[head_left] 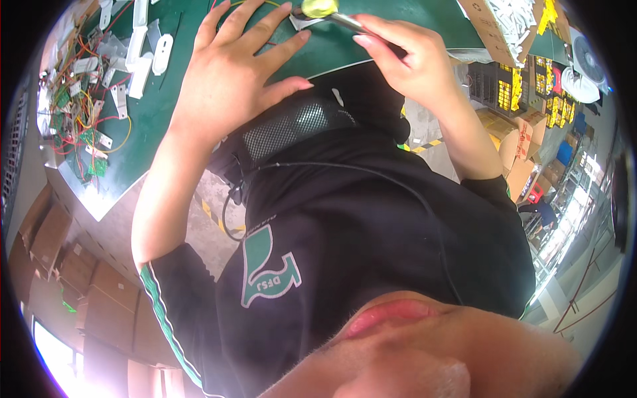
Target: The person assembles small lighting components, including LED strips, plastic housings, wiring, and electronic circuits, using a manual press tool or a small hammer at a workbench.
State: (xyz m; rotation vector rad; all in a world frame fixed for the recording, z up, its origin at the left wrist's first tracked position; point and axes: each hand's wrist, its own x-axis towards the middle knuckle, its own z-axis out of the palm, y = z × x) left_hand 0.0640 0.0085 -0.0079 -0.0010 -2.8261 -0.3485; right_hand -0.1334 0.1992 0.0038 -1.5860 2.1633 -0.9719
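My left hand (229,76) rests on the green tabletop (166,116) with its fingers spread. Red and yellow wires pass beside and beneath its fingertips. My right hand (415,60) is closed around a slim tool (355,25) with a dark handle. At the tool's far end is a shiny, rounded yellow-green piece (320,8); whether it belongs to the tool I cannot tell. A small white part (305,22) lies just below that end, near my left fingertips. The top edge of the view cuts off what lies beyond.
Tangled wires with small green circuit boards (96,166) and white plastic housings (139,60) cover the table's left side. A cardboard box of white parts (514,30) stands at the far right. Yellow crates (514,89) and cartons (524,139) are beyond. A black cable (318,164) crosses my front.
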